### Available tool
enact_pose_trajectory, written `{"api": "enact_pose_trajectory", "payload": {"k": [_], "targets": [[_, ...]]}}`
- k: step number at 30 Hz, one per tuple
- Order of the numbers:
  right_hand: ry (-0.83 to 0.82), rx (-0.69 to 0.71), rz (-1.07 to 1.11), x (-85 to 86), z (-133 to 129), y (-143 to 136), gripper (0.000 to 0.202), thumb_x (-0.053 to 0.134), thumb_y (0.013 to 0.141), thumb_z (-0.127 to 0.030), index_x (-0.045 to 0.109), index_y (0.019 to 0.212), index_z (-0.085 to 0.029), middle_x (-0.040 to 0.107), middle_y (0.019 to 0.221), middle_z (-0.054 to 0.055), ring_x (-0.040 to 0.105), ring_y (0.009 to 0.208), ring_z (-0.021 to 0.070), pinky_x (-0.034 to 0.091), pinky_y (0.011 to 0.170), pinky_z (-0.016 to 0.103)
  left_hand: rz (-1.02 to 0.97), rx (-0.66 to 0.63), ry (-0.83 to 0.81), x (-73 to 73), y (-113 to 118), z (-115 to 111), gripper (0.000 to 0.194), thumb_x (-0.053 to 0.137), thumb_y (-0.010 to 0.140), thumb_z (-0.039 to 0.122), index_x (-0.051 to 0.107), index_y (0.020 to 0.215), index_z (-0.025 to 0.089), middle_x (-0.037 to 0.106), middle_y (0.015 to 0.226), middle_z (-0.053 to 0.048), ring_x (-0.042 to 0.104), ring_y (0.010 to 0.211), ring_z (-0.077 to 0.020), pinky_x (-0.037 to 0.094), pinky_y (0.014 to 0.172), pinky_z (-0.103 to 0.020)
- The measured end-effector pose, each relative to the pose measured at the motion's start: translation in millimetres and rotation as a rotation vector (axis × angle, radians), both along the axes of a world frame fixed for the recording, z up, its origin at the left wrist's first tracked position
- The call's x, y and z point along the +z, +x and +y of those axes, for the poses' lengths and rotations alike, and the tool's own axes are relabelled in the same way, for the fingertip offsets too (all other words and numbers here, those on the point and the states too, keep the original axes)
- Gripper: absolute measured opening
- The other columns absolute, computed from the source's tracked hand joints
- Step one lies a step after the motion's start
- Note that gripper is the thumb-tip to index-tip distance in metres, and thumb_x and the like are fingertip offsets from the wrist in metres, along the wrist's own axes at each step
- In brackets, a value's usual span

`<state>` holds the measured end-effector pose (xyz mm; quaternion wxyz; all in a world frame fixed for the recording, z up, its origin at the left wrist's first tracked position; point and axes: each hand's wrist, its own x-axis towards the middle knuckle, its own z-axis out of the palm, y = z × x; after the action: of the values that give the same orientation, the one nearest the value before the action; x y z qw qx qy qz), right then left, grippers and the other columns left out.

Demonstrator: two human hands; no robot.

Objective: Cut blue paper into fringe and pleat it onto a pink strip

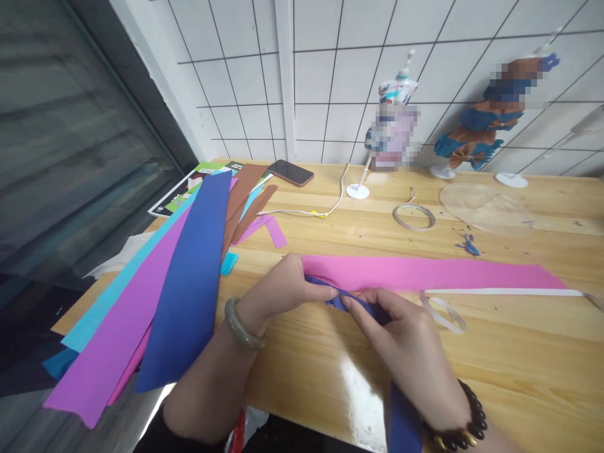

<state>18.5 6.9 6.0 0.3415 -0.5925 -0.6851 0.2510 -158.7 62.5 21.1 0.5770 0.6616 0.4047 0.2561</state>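
Note:
A dark blue strip is pinched between my two hands and hangs down over the table's front edge beneath my right wrist. My left hand, with a jade bangle at the wrist, presses thumb and fingers on the strip's gathered end. Close beside it, my right hand is closed on the same strip with thumb and forefinger. Just behind both hands a long pink strip lies flat, with a narrow white band along its front edge. A loose curl of clear ribbon lies right of my right hand.
Blue, purple, light blue and brown strips fan out at the left, over the table edge. Behind are a phone, a white cord, a tape roll, a clear disc and small dressed stands by the tiled wall.

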Motion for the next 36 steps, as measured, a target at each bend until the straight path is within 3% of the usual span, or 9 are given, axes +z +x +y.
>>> {"api": "enact_pose_trajectory", "payload": {"k": [12, 21, 29, 36], "targets": [[0.038, 0.182, 0.003, 5.2, -3, -3, 0.021, 0.045, 0.088, -0.027, 0.064, 0.095, -0.022, 0.068, 0.089, 0.004, 0.063, 0.079, 0.0177, 0.048, 0.07, 0.029, -0.021, 0.018, 0.023, -2.2, 3, 1, 0.015, 0.055, 0.069, 0.015, 0.064, 0.081, 0.012, 0.066, 0.08, -0.002, 0.059, 0.076, -0.0146, 0.044, 0.066, -0.023], [-0.021, 0.063, 0.078, -3.5, 0, 0, 0.02, 0.052, 0.084, -0.034, 0.066, 0.089, -0.021, 0.07, 0.086, 0.004, 0.064, 0.076, 0.0165, 0.049, 0.069, 0.027, 0.006, 0.024, 0.015, -1.7, 1, 1, 0.02, 0.061, 0.067, 0.02, 0.064, 0.086, 0.014, 0.065, 0.082, -0.001, 0.057, 0.074, -0.0136, 0.044, 0.065, -0.023], [-0.024, 0.023, 0.114, -3.2, 1, -5, 0.021, 0.051, 0.084, -0.035, 0.064, 0.083, -0.019, 0.066, 0.071, 0.002, 0.059, 0.062, 0.0141, 0.049, 0.059, 0.025, 0.011, 0.025, 0.006, -1.7, 2, 1, 0.016, 0.06, 0.068, 0.019, 0.063, 0.083, 0.014, 0.064, 0.079, -0.001, 0.055, 0.072, -0.013, 0.043, 0.064, -0.023], [-0.028, 0.017, 0.145, -4.8, 2, -6, 0.021, 0.05, 0.084, -0.035, 0.063, 0.081, -0.019, 0.065, 0.07, 0.002, 0.059, 0.063, 0.0143, 0.048, 0.06, 0.025, 0.004, 0.009, -0.011, -1.5, 3, 0, 0.015, 0.059, 0.067, 0.019, 0.062, 0.081, 0.014, 0.062, 0.075, 0.0, 0.055, 0.069, -0.0123, 0.041, 0.061, -0.022]]}}
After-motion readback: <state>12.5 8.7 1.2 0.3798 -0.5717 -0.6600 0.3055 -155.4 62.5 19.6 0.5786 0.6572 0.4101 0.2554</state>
